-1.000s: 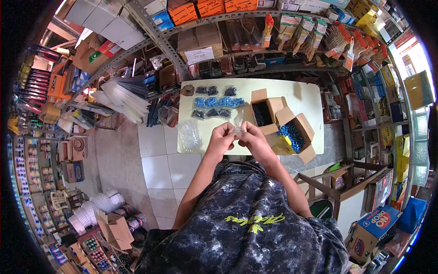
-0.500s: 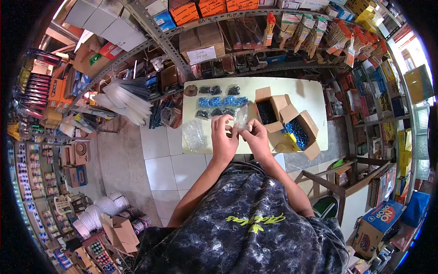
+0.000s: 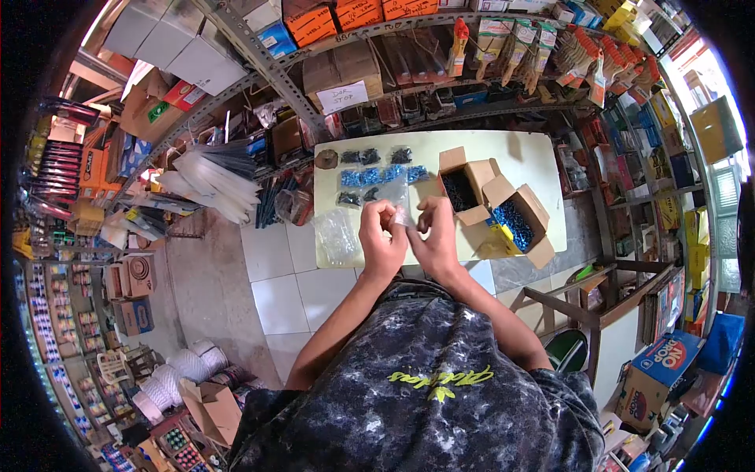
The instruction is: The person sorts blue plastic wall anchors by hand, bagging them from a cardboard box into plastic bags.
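My left hand point(image 3: 382, 240) is closed, pinching a small clear plastic bag point(image 3: 399, 200) above the near side of the table. My right hand point(image 3: 435, 242) meets it from the other side, fingers curled and thumb at the bag's lower edge. Whatever lies inside the bag is too small to make out. Just beyond my hands, packets of blue pieces point(image 3: 360, 176) form a row. Black-filled packets point(image 3: 360, 156) lie behind that row, and more dark packets point(image 3: 349, 198) lie in front of it, partly covered by the bag.
On the table point(image 3: 535, 165), to the right, stand two open cartons: one with dark pieces point(image 3: 459, 192), one with blue pieces point(image 3: 513, 226). Loose clear plastic bags point(image 3: 338, 236) lie at the left. A round brown object point(image 3: 326, 159) sits at the far left corner. Loaded shelves surround the table.
My right hand has turned, its fingers now curling upward beside the bag. The bag has shifted slightly left and stands between both hands. The camera view has tilted a little.
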The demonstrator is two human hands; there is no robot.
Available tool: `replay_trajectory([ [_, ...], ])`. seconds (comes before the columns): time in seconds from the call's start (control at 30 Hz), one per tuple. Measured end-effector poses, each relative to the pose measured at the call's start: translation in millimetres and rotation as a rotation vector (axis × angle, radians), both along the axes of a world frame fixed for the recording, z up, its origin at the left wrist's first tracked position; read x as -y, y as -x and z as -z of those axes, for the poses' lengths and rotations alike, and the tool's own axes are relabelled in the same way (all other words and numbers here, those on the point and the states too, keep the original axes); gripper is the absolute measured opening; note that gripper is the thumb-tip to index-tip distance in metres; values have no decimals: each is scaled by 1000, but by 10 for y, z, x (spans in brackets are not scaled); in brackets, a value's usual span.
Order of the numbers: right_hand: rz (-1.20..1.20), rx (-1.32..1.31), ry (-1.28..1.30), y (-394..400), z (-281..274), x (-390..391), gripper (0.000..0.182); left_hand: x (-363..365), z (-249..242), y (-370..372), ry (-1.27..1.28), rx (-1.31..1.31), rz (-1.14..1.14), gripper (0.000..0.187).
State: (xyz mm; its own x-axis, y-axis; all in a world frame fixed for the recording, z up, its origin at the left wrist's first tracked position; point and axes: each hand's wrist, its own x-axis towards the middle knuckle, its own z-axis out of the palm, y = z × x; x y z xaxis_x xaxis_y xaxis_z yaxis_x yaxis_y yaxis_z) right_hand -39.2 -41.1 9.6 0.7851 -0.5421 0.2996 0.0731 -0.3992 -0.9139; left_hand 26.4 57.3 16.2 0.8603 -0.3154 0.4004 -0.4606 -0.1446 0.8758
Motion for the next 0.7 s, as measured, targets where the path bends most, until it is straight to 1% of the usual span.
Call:
replay_trajectory([
  [0.03, 46, 21, -77, -4, -13, -3, 34, -58, 44, -57, -81, 82, -27, 18],
  [0.07, 157, 66, -84, -29, -28, -10, 30, -77, 68, -55, -80, 81, -29, 18],
  [0.13, 189, 131, 26, -27, -86, -17, 26, -134, 94, -4, -213, 101, 128, 23],
  [0.17, 180, 153, -23, -29, -55, -66, 25, -141, 107, 23, -251, 186, 181, 28],
  [0.2, 173, 175, -69, -24, -29, -112, 24, -122, 98, 33, -260, 202, 189, 30],
  [0.27, 150, 147, -49, 11, -7, -107, 24, -56, 108, -3, -142, 62, 73, 23],
  [0.3, 127, 52, 55, 34, -55, -96, 28, -48, 79, -43, -30, -114, 25, 21],
  [0.33, 104, -44, 160, 57, -81, -86, 33, -38, 57, -89, 28, -203, -65, 20],
  [0.37, 40, -123, 182, 43, -28, -83, 45, -35, 40, -81, 75, -241, -45, 19],
  [0.47, -66, -96, 203, 13, 99, -170, 51, -47, 122, 30, 144, -297, 50, 16],
  [0.53, -59, -99, 172, 5, -18, -174, 49, -75, 112, 26, 165, -300, 51, 15],
  [0.6, -16, -115, 73, -2, -121, -137, 42, -161, 137, -61, 97, -137, -32, 18],
  [0.63, 45, -64, 20, 1, -168, -138, 40, -253, 159, -97, -55, -124, -41, 21],
  [0.67, 103, -55, 55, -20, -156, -135, 41, -286, 181, -75, -56, -124, -49, 21],
  [0.7, 77, -25, 57, -16, -136, -166, 41, -305, 179, -33, -93, -57, 3, 22],
])
